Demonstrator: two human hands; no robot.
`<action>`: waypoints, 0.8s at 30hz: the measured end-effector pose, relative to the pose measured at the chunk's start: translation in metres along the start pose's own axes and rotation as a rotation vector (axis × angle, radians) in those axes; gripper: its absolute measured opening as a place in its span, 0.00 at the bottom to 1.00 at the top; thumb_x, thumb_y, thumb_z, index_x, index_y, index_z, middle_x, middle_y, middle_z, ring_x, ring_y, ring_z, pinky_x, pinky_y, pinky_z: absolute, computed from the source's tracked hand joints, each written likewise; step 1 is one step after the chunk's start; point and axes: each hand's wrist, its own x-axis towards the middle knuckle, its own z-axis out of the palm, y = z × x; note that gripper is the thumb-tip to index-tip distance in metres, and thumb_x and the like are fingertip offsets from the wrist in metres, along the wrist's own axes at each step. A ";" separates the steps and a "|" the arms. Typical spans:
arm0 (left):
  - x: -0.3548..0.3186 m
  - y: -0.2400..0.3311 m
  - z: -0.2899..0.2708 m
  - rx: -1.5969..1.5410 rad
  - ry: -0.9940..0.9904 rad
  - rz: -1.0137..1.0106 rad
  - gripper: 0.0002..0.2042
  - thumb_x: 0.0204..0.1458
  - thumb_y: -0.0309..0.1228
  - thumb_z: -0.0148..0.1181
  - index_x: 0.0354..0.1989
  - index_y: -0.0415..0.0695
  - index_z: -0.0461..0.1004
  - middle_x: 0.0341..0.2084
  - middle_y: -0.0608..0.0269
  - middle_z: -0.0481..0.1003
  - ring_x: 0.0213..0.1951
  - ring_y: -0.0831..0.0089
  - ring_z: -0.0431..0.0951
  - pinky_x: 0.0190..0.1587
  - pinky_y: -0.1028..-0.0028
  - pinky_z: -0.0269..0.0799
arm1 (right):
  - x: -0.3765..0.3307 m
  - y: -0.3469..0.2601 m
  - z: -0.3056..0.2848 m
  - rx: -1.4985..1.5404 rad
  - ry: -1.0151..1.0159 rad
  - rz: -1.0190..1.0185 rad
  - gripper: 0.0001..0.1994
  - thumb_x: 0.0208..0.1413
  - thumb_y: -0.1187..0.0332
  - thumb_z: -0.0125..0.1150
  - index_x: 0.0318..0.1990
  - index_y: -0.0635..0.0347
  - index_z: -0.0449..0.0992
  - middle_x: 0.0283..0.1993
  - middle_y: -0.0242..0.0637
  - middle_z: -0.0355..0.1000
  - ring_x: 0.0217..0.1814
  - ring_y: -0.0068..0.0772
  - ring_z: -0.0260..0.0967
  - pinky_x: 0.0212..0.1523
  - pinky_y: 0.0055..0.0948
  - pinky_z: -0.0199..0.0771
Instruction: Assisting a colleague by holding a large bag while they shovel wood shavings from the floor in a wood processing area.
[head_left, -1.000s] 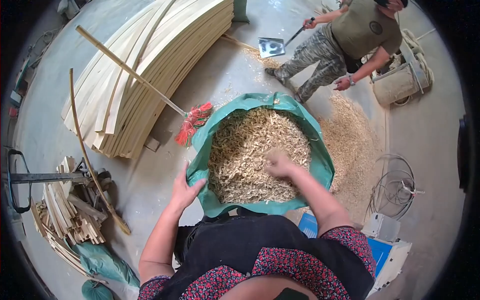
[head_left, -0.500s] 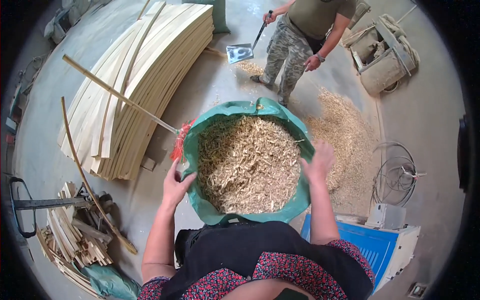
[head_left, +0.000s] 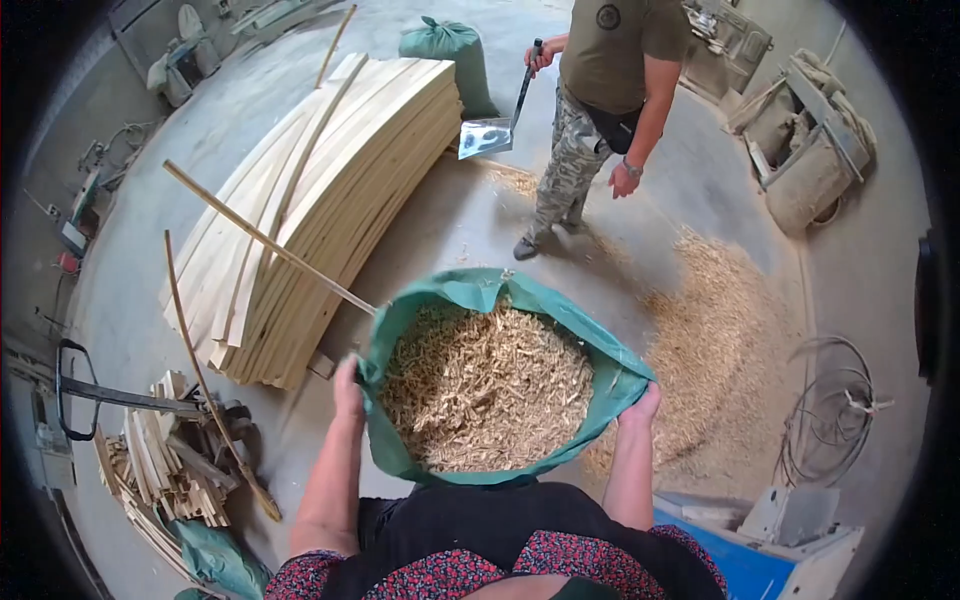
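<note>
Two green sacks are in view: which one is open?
The green sack held at its rim by the left hand and right hand, showing wood shavings. The far green sack beside the board stack is closed.

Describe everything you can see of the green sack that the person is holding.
The green sack looks like woven plastic fabric, its mouth rolled outward into a wide rim. It stands open on the concrete floor, filled nearly to the brim with pale wood shavings. The left hand grips the rim on one side, the right hand on the other.
</note>
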 end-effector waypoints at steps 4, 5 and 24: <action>-0.042 -0.034 0.087 0.454 0.001 0.025 0.13 0.54 0.37 0.49 0.22 0.44 0.72 0.19 0.66 0.70 0.27 0.77 0.69 0.33 0.72 0.65 | 0.025 -0.004 -0.004 0.038 -0.087 0.078 0.22 0.59 0.59 0.41 0.51 0.68 0.71 0.52 0.46 0.72 0.53 0.45 0.70 0.57 0.42 0.70; -0.037 -0.046 0.085 0.574 0.000 0.195 0.14 0.54 0.37 0.49 0.21 0.43 0.72 0.19 0.66 0.69 0.26 0.77 0.68 0.31 0.73 0.64 | 0.024 0.003 0.002 -0.098 -0.053 0.062 0.21 0.60 0.59 0.42 0.49 0.67 0.72 0.51 0.45 0.72 0.52 0.43 0.71 0.56 0.41 0.71; -0.068 0.112 0.345 0.301 -0.653 0.297 0.16 0.53 0.37 0.47 0.18 0.38 0.68 0.17 0.63 0.67 0.23 0.75 0.65 0.31 0.73 0.60 | -0.096 -0.200 0.088 -0.172 0.039 -0.388 0.21 0.62 0.56 0.45 0.51 0.64 0.72 0.50 0.43 0.73 0.51 0.40 0.72 0.55 0.38 0.71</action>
